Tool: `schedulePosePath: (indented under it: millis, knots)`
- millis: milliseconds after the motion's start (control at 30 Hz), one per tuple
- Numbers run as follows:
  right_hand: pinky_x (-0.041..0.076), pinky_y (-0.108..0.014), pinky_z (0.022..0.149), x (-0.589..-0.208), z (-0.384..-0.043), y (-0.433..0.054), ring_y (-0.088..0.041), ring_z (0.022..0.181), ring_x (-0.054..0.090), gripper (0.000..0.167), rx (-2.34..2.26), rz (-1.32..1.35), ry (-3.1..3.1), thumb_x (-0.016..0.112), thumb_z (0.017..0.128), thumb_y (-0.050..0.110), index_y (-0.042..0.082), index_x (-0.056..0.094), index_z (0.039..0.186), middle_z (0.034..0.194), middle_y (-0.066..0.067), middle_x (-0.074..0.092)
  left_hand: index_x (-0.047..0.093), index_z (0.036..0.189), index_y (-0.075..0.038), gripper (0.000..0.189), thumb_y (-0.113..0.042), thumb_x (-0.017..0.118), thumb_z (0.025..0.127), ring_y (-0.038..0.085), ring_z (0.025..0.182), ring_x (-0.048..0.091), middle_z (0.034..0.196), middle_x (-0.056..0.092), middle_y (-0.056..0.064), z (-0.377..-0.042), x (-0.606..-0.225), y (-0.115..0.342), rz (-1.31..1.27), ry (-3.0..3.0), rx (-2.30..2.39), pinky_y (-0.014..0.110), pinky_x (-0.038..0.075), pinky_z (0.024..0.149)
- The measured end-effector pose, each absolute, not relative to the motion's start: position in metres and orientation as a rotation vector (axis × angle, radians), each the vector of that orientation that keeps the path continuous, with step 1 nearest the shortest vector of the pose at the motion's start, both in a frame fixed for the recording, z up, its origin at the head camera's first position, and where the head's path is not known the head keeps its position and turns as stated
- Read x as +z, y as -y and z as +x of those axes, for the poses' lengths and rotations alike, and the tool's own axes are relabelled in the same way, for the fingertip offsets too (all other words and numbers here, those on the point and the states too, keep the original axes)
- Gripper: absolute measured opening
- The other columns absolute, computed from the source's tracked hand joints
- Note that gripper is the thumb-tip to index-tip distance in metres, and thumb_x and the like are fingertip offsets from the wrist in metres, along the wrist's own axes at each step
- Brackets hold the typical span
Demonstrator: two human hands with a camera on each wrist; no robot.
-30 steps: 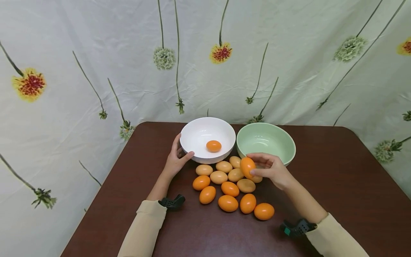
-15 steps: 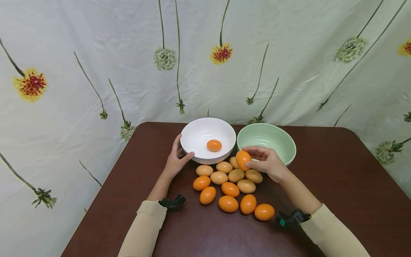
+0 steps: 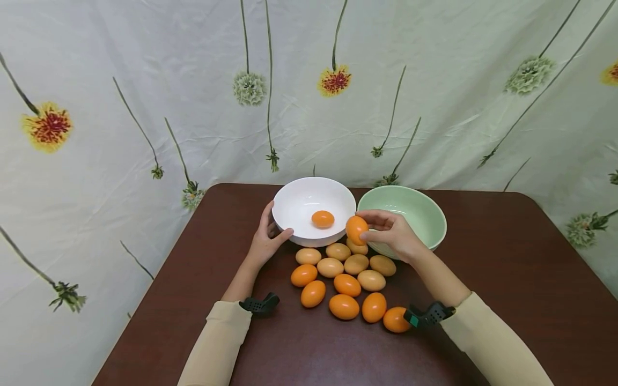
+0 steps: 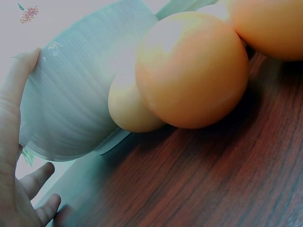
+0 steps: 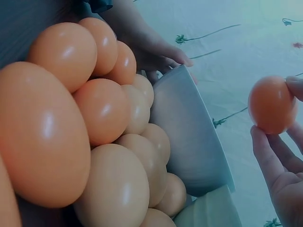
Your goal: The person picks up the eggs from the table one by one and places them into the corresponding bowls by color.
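Observation:
My left hand (image 3: 264, 238) rests against the left side of the white bowl (image 3: 285, 206), with the thumb along its near wall and the fingers spread. One orange egg (image 3: 323, 219) lies inside that bowl. Between thumb and fingertips my right hand (image 3: 393, 234) pinches another orange egg (image 3: 356, 230). It is held in the air by the white bowl's right rim, in front of the green bowl (image 3: 429, 214). The right wrist view shows this pinched egg (image 5: 272, 105) well apart from the white bowl's wall (image 5: 189, 137).
Below the bowls, several tan eggs (image 3: 330, 267) lie close together on the dark brown table (image 3: 507, 257). Nearer to me are several orange eggs (image 3: 344, 307); the right wrist strap (image 3: 429, 315) partly covers one. A flower-print cloth (image 3: 299, 123) hangs behind the table.
My right hand has moved left and away from me with the pinched egg, from above the tan eggs to near the white bowl's rim. The left hand has stayed at the bowl.

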State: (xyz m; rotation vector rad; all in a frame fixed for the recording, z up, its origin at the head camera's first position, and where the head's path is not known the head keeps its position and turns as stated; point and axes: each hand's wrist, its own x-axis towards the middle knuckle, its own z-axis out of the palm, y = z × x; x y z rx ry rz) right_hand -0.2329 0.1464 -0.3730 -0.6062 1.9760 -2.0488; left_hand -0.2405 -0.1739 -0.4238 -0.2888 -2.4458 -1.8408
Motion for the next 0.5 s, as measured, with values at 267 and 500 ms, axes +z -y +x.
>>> schedulePosePath:
  millis: [267, 500]
  knots:
    - [0.054, -0.029, 0.082, -0.368, -0.242, -0.136, -0.017, 0.101, 0.065, 0.051, -2.011, -0.556, -1.994, 0.069, 0.085, -0.005, -0.011, 0.052, 0.132, 0.116, -0.003, 0.066, 0.010, 0.157, -0.012, 0.087, -0.014, 0.066, 0.091, 0.043, 0.138, 0.032, 0.161, 0.013, 0.015, -0.242, -0.425, 0.174, -0.281, 2.439, -1.855, 0.057, 0.029, 0.108]
    - [0.053, -0.029, 0.084, -0.368, -0.252, -0.126, -0.017, 0.103, 0.064, 0.049, -1.979, -0.514, -2.018, 0.070, 0.086, -0.001, -0.007, 0.055, 0.132, 0.119, -0.006, 0.065, 0.010, 0.157, -0.014, 0.088, -0.014, 0.067, 0.090, 0.042, 0.138, 0.032, 0.161, 0.012, 0.013, -0.244, -0.427, 0.175, -0.271, 2.441, -1.869, 0.056, 0.029, 0.109]
